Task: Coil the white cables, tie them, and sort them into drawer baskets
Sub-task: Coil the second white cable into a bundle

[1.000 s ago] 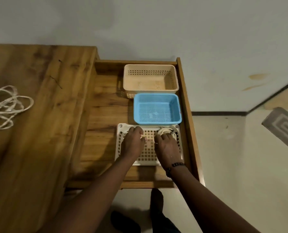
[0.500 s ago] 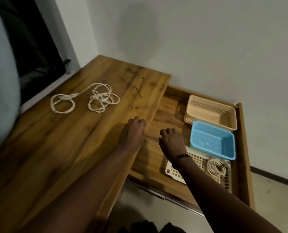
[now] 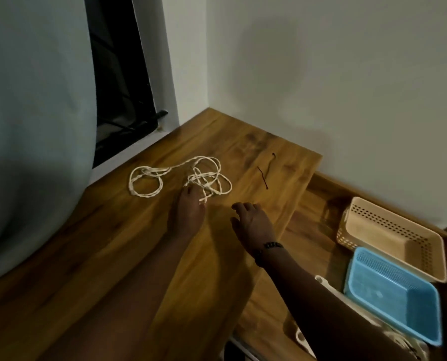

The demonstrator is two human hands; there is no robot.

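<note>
White cable: a loose white cable (image 3: pixel 180 178) is lying uncoiled in tangled loops on the wooden desk top (image 3: pixel 92 256), toward its far edge, near the window corner.
Left hand: the left hand (image 3: pixel 187 213) is reaching over the desk top with fingers stretched forward; its fingertips are touching the near loops of the cable tangle. Whether any strand is being pinched, I cannot tell.
Right hand: the right hand (image 3: pixel 253 225) is hovering over the desk top just right of the left hand, fingers loosely spread and holding nothing, apart from the cable. A dark beaded bracelet (image 3: pixel 268 248) is sitting on its wrist.
Ties: two thin dark ties (image 3: pixel 265 175) are lying near the desk top's right edge, beyond the right hand and right of the cable.
Drawer: the open drawer (image 3: pixel 308 256) is sitting lower, against the desk top's right edge.
Baskets: a beige basket (image 3: pixel 391 238) is standing at the drawer's far end, a blue basket (image 3: pixel 391 295) just nearer, and a white basket (image 3: pixel 321 281) nearest, largely hidden by the right forearm.
Coiled cable: a pale coil (image 3: pixel 399 340) is showing partly in the white basket, at the drawer's near right corner.
</note>
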